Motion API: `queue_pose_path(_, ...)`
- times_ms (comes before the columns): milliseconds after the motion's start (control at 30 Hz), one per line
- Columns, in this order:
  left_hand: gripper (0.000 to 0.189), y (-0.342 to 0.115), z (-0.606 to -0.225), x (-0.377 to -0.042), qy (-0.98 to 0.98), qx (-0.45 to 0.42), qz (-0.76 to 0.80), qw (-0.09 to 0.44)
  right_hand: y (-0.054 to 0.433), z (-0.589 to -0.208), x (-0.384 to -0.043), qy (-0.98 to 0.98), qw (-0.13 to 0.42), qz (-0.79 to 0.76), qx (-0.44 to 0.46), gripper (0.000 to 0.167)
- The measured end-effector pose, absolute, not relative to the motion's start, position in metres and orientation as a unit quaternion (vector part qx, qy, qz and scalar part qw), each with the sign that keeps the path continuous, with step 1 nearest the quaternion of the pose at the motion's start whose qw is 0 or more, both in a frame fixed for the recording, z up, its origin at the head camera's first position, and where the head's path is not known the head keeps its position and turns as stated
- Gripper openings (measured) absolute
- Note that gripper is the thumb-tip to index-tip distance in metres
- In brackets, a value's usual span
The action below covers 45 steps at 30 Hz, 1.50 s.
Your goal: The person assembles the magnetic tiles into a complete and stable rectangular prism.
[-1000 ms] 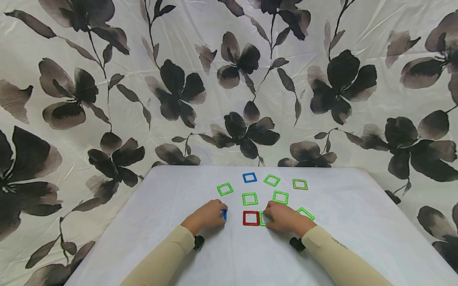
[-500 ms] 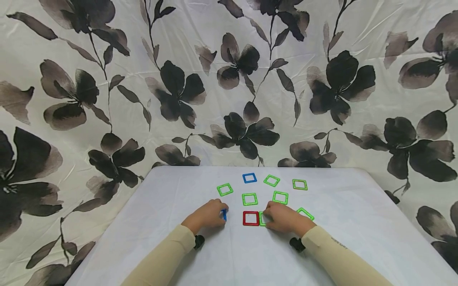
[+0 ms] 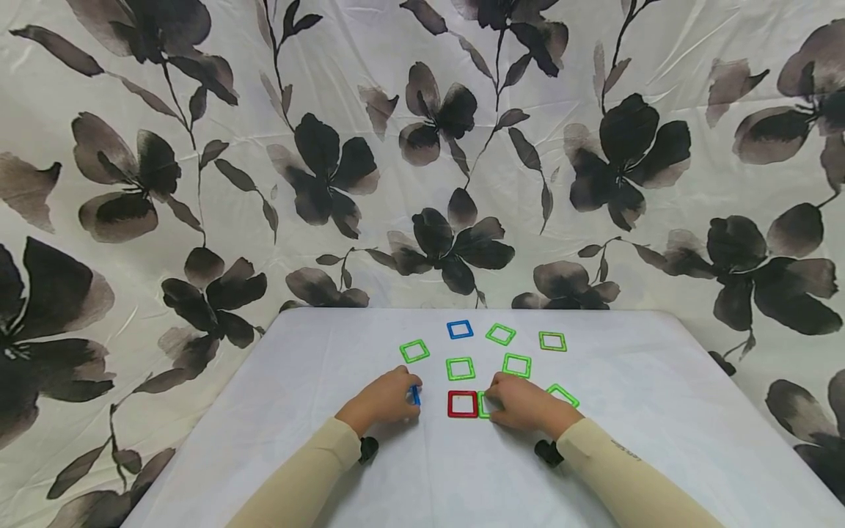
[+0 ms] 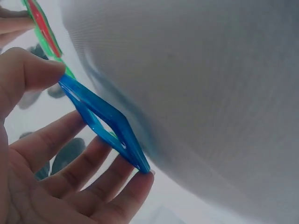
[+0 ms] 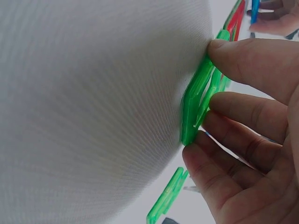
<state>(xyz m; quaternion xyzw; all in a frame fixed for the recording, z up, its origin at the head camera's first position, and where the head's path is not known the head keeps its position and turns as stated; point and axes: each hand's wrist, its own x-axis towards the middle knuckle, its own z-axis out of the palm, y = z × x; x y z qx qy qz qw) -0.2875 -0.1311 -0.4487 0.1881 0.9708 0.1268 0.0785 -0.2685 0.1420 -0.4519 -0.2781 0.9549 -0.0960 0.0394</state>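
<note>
The person's right hand (image 3: 527, 403) has its fingers around a green square frame (image 5: 189, 114) on the worktop (image 3: 422, 469), which meets a red frame (image 3: 451, 404) edge to edge at its nine o'clock. Farther out at the red frame's nine o'clock, and apart from it, the left hand (image 3: 383, 397) grasps a blue square frame (image 4: 112, 115) between thumb and fingers. A second green frame (image 3: 461, 378) lies just beyond the red one, at twelve o'clock.
</note>
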Motion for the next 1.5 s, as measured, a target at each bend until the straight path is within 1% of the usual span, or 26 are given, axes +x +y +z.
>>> queue_pose_path(267, 0.054, -0.124, -0.443, -0.285, 0.971, 0.177, 0.131, 0.09, 0.143, -0.453, -0.267, 0.956, 0.039, -0.097, -0.275, 0.041)
queue_pose_path(767, 0.07, -0.112, -0.436, -0.283, 0.975, 0.174, 0.117, 0.078, 0.143, -0.452, -0.267, 0.956, 0.037, -0.101, -0.272, 0.042)
queue_pose_path(1033, 0.069, -0.109, -0.435, -0.282, 0.97, 0.17, 0.151, 0.08, 0.143, -0.451, -0.266, 0.955, 0.044, -0.108, -0.272, 0.042)
queue_pose_path(1500, 0.063, -0.107, -0.436, -0.28, 0.956, 0.195, 0.207, 0.074, 0.144, -0.454, -0.266, 0.953, 0.03, -0.102, -0.284, 0.043)
